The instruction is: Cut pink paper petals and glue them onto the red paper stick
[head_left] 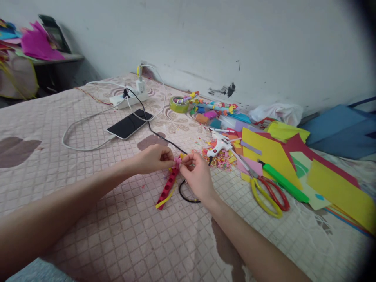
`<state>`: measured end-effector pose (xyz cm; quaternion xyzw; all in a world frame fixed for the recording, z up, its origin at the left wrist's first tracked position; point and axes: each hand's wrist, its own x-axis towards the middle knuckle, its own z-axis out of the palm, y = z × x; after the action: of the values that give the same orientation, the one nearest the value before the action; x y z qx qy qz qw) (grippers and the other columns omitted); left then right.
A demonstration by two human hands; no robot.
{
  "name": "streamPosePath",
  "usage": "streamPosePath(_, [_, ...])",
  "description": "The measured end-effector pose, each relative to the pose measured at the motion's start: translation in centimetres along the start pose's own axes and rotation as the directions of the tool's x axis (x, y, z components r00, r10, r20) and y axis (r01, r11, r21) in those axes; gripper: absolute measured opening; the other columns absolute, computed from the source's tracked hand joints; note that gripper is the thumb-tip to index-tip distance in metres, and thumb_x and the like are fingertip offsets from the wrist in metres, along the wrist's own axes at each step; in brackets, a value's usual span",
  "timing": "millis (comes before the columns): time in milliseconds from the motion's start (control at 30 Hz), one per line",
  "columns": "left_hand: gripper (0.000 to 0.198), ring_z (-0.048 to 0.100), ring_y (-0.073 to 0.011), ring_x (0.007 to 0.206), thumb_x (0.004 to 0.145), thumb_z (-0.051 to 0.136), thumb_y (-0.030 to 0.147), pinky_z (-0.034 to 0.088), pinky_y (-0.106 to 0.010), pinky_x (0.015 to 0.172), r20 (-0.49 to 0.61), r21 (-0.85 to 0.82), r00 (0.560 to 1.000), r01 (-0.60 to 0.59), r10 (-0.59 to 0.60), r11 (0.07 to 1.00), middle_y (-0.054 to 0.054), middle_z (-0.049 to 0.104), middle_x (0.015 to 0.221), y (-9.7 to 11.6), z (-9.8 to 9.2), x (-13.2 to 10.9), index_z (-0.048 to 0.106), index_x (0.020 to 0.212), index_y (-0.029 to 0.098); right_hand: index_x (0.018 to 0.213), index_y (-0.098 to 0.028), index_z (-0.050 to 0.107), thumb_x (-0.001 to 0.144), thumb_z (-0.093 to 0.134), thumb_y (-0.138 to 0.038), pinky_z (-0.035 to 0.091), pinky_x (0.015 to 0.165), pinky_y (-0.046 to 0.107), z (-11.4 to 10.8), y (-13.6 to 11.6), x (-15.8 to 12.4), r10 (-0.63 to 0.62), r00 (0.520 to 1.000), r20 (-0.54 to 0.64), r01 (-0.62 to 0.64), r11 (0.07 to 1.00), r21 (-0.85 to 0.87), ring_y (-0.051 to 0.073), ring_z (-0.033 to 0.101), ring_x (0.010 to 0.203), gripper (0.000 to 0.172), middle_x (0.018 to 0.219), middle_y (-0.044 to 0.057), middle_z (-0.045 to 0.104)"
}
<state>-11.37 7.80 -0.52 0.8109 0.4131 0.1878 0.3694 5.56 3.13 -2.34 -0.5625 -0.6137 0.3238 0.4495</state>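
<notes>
My left hand (157, 159) pinches the left side of a small pink flower-like piece (177, 162), its thumb and forefinger closed. From the other side, my right hand (198, 172) has its fingertips closed on the same pink piece. Both hands are at the upper end of a red strip (168, 188) with a row of dark round holes, which slants over the quilted cover. Along the red strip runs a narrow yellow strip (167, 200). A black cord (188, 199) loops beside my right hand. Whether the pink piece is fixed to the strip I cannot tell.
Right of my hands lie a white glue gun (219, 144), scissors (267, 192), a green cutter (286, 183) and coloured sheets (270, 156). Paper scraps (225, 161) lie around the glue gun. A phone (129, 124), power strip (129, 100) and green tape roll (179, 105) are farther back.
</notes>
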Motion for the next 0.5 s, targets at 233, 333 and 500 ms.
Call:
streamPosePath(233, [0.022,0.04,-0.0066,0.047,0.075,0.055,0.033,0.029,-0.018,0.043,-0.055,0.093,0.998,-0.018,0.023,0.995,0.003,0.049,0.051,0.24,0.25,-0.03,0.056,0.065,0.014,0.075,-0.02,0.05,0.067,0.056,-0.013,0.047,0.059,0.029,0.09,-0.26,-0.17,-0.002,1.0,-0.001,0.002,1.0,-0.008,0.015,0.057,0.061,0.013,0.068,-0.001,0.057])
streamPosePath(333, [0.02,0.04,-0.0067,0.047,0.075,0.054,0.031,0.029,-0.018,0.044,-0.059,0.105,0.998,-0.016,0.022,0.994,0.003,0.049,0.051,0.44,0.23,-0.03,0.057,0.065,0.014,0.076,-0.021,0.05,0.067,0.056,-0.013,0.047,0.059,0.029,0.11,-0.35,-0.24,0.0,1.0,0.0,0.0,1.0,-0.011,0.015,0.057,0.061,0.013,0.067,-0.001,0.057])
streamPosePath(500, [0.015,0.043,-0.0072,0.049,0.074,0.054,0.027,0.031,-0.018,0.045,-0.069,0.099,0.997,-0.009,0.016,0.995,0.002,0.052,0.054,0.4,0.19,-0.02,0.057,0.067,0.014,0.075,-0.021,0.051,0.069,0.058,-0.017,0.047,0.059,0.029,-0.01,-0.66,-0.3,-0.003,1.0,0.009,0.004,1.0,-0.029,0.016,0.058,0.063,0.01,0.068,0.0,0.059])
